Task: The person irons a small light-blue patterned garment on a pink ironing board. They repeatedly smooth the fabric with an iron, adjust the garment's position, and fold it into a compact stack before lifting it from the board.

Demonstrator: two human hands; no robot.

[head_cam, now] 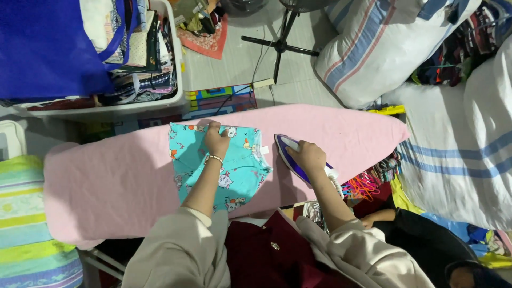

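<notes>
Left hand (216,141) flat on turquoise garment (221,166), right hand (306,157) grasping iron (290,154), pink ironing board (117,181), hangers (368,184) beside

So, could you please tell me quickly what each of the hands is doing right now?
Left hand: pressed down on the turquoise garment; grip cannot be told.
Right hand: closed on the purple iron.

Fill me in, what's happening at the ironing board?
A person stands at a pink-covered ironing board. The left hand presses flat on a small turquoise printed garment spread on the board. The right hand grips a purple and white iron, which sits on the board just right of the garment, not on it. Another person's hand shows low at the right.
</notes>
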